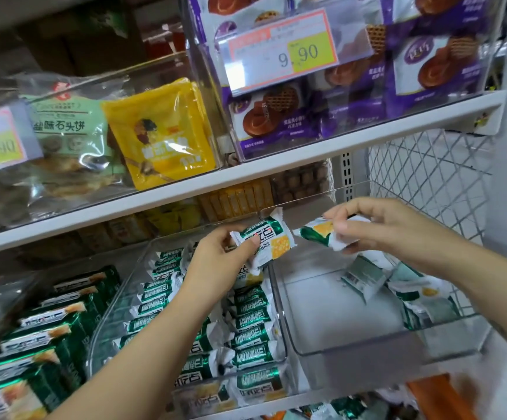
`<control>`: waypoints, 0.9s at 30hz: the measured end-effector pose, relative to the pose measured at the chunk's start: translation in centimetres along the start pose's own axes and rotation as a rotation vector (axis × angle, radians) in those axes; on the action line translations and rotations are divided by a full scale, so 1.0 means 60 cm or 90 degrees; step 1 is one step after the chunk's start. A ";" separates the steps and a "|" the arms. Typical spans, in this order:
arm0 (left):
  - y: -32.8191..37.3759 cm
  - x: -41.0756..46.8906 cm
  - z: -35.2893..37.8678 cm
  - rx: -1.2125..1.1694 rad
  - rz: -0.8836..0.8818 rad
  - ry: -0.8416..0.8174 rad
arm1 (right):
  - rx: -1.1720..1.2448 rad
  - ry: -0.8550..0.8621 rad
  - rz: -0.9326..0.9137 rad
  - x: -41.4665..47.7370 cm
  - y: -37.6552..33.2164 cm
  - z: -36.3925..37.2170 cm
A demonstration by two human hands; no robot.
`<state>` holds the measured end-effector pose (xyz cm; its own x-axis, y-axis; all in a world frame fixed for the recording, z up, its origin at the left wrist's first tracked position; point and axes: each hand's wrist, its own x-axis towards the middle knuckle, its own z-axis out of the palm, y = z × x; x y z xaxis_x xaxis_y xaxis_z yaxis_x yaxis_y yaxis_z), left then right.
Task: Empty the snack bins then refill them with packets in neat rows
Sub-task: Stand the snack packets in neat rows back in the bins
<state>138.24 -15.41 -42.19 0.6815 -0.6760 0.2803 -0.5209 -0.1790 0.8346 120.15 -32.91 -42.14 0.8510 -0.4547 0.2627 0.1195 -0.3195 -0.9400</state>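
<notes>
Head view: the left hand (215, 256) has its grip pinched on a white-and-green packet (264, 241), thumb on the face and fingertips behind, just above the left wall of the near-empty bin (315, 310). The right hand (376, 225) pinches a second packet (315, 231) near its crimped end, over the back of that bin. A few loose packets (364, 278) lie tumbled toward its right side. Touching its left wall, a full bin (115, 286) holds packets in tidy rows.

Whether these two are coming out or going in is hard to tell. If going in, each should be turned label-up to match the neighbouring rows. It should be laid flat with its long edge square to the bin's left wall, and the row built outward from one corner.

The packets are small pillow shapes in glossy, crinkly film with serrated ends, probably slippery. The bin is hard clear plastic with rounded corners and a smooth floor, so rows may slide unless butted together.
</notes>
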 end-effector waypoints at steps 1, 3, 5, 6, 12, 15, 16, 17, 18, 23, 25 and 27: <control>0.000 0.000 0.002 -0.002 -0.004 -0.006 | 0.001 0.018 -0.022 -0.001 -0.006 0.006; 0.002 -0.002 0.006 -0.005 -0.010 -0.018 | -0.040 0.057 -0.072 -0.002 -0.016 0.019; 0.005 -0.003 0.007 -0.022 -0.021 -0.031 | -0.083 0.053 -0.112 -0.002 -0.018 0.026; 0.006 -0.003 0.005 -0.029 -0.025 -0.036 | -0.098 0.039 -0.123 -0.003 -0.019 0.027; 0.012 -0.002 -0.005 -0.006 -0.048 -0.049 | -0.096 0.004 -0.089 -0.003 -0.028 0.028; 0.020 -0.006 -0.009 -0.063 -0.083 -0.124 | -0.015 -0.029 -0.057 -0.003 -0.031 0.040; 0.021 -0.008 -0.009 -0.086 -0.098 -0.160 | 0.002 -0.047 -0.045 -0.002 -0.031 0.044; 0.023 -0.009 -0.008 -0.109 -0.107 -0.191 | 0.007 -0.060 -0.036 -0.002 -0.031 0.047; 0.025 -0.010 -0.009 -0.135 -0.118 -0.217 | 0.002 -0.064 -0.030 -0.002 -0.032 0.050; 0.029 -0.012 -0.023 -0.231 -0.170 -0.310 | -0.132 -0.029 -0.050 0.000 -0.033 0.058; 0.027 -0.011 -0.031 -0.139 -0.125 -0.343 | -0.156 -0.030 -0.073 0.001 -0.029 0.070; 0.023 -0.009 -0.039 0.022 -0.045 -0.344 | -0.152 -0.024 -0.094 0.002 -0.025 0.086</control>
<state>138.35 -13.64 -40.09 0.3595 -0.9308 -0.0666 -0.5062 -0.2545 0.8240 122.72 -28.21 -41.81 0.8523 -0.3590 0.3804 0.1230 -0.5692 -0.8129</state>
